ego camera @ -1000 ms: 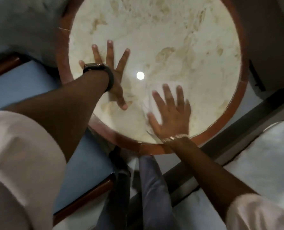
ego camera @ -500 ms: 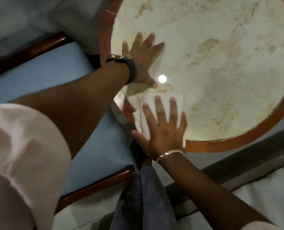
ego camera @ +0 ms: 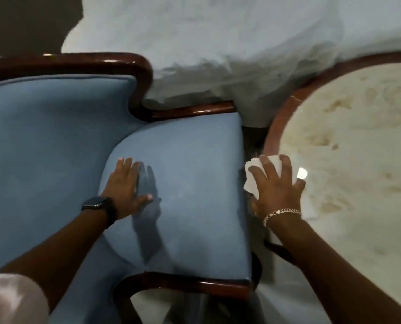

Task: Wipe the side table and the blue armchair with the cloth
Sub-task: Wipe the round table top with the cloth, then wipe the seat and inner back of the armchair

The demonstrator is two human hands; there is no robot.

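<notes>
Head view: our left hand (ego camera: pixel 127 190) lies flat with fingers spread on the blue armchair (ego camera: pixel 183 183) seat, holding nothing. Our right hand (ego camera: pixel 276 188), at 3 o'clock from the left, presses the white cloth (ego camera: pixel 252 178) under spread fingers at the side table (ego camera: pixel 349 160) rim's 9 o'clock edge, beside the seat.

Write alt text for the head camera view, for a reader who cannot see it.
Seen from above, a person's right hand presses a white cloth at the near rim of a round, stained side table, while the left hand rests flat on the seat of a blue armchair beside it. White bedding lies behind both.
</notes>
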